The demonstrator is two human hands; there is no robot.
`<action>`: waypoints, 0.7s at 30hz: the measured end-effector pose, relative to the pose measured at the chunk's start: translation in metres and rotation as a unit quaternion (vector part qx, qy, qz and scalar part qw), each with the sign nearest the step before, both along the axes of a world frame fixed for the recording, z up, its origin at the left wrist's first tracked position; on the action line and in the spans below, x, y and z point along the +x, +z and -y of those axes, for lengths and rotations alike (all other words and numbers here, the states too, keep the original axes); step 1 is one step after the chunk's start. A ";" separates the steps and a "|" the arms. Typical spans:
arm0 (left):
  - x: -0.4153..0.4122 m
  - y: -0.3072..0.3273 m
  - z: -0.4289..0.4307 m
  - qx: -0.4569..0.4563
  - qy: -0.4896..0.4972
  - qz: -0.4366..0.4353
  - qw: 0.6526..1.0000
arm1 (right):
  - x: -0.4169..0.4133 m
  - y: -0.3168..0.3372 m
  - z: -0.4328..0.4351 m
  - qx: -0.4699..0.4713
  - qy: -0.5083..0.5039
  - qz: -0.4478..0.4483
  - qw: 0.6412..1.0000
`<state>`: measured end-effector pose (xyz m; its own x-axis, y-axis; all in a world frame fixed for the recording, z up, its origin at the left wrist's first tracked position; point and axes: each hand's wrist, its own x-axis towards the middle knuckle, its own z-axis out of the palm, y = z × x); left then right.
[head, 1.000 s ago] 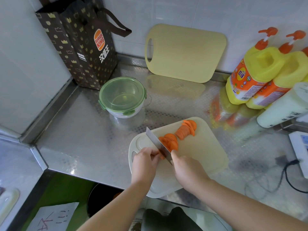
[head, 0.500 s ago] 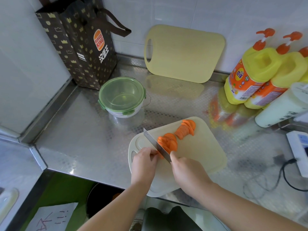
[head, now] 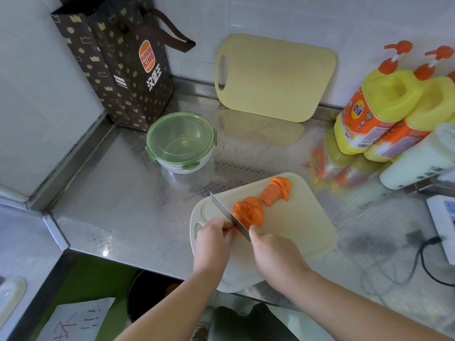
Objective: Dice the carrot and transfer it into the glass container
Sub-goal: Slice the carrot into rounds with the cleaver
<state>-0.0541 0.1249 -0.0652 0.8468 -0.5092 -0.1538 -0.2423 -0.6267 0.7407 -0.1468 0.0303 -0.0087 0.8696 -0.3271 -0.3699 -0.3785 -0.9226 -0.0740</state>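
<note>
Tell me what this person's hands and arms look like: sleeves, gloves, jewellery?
The left hand and right hand are bare: no gloves, rings or watch visible. Both forearms are uncovered to the picture's edge, with no sleeves in sight.

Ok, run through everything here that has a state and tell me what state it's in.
carrot, mostly sliced into rounds, not diced.
knife, gripped by right hand, blade at the carrot.
left hand, holds the carrot's uncut end.
glass container, closed, green lid on, looks empty.
cutting board, flat on the counter, in use.
spare board, leaning against the wall.
</note>
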 end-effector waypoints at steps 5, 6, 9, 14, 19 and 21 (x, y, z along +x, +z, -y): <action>0.001 -0.001 -0.001 0.005 -0.002 0.004 1.000 | 0.006 -0.001 -0.002 -0.002 0.002 -0.022 1.000; 0.001 -0.001 0.000 0.007 -0.002 0.004 1.000 | 0.007 -0.002 -0.002 -0.001 0.001 -0.025 1.000; 0.001 -0.001 0.000 0.013 0.000 0.004 1.000 | 0.008 -0.005 -0.003 -0.003 0.000 -0.033 0.999; 0.004 0.000 0.000 0.016 -0.016 0.013 1.000 | 0.010 -0.008 0.003 0.021 -0.025 -0.023 0.999; 0.007 0.004 0.001 0.009 -0.039 0.015 0.999 | 0.005 -0.007 0.008 0.054 -0.044 0.041 0.997; 0.007 0.003 0.000 0.007 -0.038 0.008 0.999 | 0.000 -0.003 0.011 0.057 -0.042 0.069 0.995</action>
<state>-0.0472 0.1247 -0.0622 0.8084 -0.5698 -0.1475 -0.3019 -0.6164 0.7272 -0.1468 0.0189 -0.0112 0.8856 -0.3643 -0.2881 -0.4338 -0.8704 -0.2329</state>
